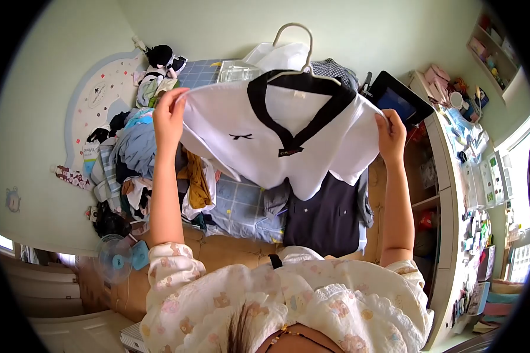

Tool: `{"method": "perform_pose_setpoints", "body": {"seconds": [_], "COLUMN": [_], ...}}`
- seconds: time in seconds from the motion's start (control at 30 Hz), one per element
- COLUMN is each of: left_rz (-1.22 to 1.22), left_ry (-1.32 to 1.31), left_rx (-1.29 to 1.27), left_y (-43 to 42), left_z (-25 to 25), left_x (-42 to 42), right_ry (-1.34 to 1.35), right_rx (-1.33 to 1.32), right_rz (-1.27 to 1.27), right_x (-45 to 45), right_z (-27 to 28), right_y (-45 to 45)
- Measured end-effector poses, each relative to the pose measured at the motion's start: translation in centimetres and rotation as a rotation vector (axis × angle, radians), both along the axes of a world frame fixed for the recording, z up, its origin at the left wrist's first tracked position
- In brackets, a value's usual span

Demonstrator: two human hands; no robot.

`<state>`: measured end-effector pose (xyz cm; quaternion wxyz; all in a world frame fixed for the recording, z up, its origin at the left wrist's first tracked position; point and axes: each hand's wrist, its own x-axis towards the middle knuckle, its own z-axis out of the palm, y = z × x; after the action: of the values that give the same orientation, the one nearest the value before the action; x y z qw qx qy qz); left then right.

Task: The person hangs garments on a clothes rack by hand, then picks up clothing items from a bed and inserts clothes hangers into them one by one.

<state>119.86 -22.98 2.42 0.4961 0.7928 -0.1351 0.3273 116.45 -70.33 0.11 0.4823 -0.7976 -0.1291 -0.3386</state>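
Observation:
A white short-sleeved shirt (224, 117) with a wide black V-neck collar hangs spread out in front of me on a pale clothes hanger (310, 44). The hanger's hook rises above the collar. My left hand (169, 115) pinches the shirt at the shoulder and sleeve on the left. On the other side, my right hand (391, 134) has its fingers closed on the opposite sleeve. Below the shirt, dark folded clothing (323, 220) lies on the bed's near edge, partly covered by the shirt's hem.
A blue checked bed (241, 206) carries a large heap of clothes (138, 144) on the left. A clear plastic box (237, 72) stands behind the shirt. To the right are a dark screen (397, 97) and a cluttered shelf unit (450, 217). A fan (115, 253) stands at lower left.

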Motion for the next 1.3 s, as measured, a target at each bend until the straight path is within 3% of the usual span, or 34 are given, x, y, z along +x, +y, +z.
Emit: {"method": "perform_pose_setpoints", "body": {"seconds": [0.13,0.27,0.3,0.43,0.53,0.67,0.77,0.93,1.07,1.2,1.27,1.3], "left_rz": [-0.002,-0.077,-0.077,-0.237,-0.253,-0.345,-0.444,-0.543,-0.572,-0.6,-0.586,-0.59], "left_ry": [-0.118,-0.092,-0.189,0.033,0.161,0.129,0.32,0.552,0.702,0.805,0.653,0.709], "left_rx": [0.071,0.185,0.297,0.173,0.228,0.342,0.338,0.34,0.59,0.648,0.591,0.574], "left_y": [-0.9,-3.3,-3.9,-6.4,-7.8,-9.3,-11.2,-14.6,-16.9,-19.7,-20.6,-21.5], "left_z": [2.8,3.7,3.4,1.3,0.5,-1.3,-2.2,-7.1,-14.9,-22.7,-26.2,-24.7], "left_x": [-6.1,-13.8,-15.3,-20.4,-22.9,-23.3,-23.7,-21.6,-17.8,-13.9,-11.5,-10.1], "right_ry": [-0.114,-0.028,-0.028,0.011,0.076,0.171,0.252,0.445,0.559,0.714,0.7,0.716], "right_rx": [0.147,0.283,0.288,0.28,0.27,0.156,0.086,0.054,0.045,0.077,0.102,0.101], "right_rz": [0.058,0.188,0.197,0.151,0.094,-0.077,-0.189,-0.198,-0.215,-0.249,-0.283,-0.291], "right_x": [-5.7,-12.4,-14.1,-20.3,-24.0,-27.6,-29.8,-28.9,-25.5,-21.1,-18.3,-16.7], "right_z": [0.8,1.5,1.5,1.5,1.0,0.1,-0.2,-5.7,-14.2,-22.0,-24.5,-24.5], "right_y": [0.0,-0.9,-1.4,-3.1,-4.9,-7.4,-8.5,-11.9,-14.5,-16.4,-17.0,-17.3]}}
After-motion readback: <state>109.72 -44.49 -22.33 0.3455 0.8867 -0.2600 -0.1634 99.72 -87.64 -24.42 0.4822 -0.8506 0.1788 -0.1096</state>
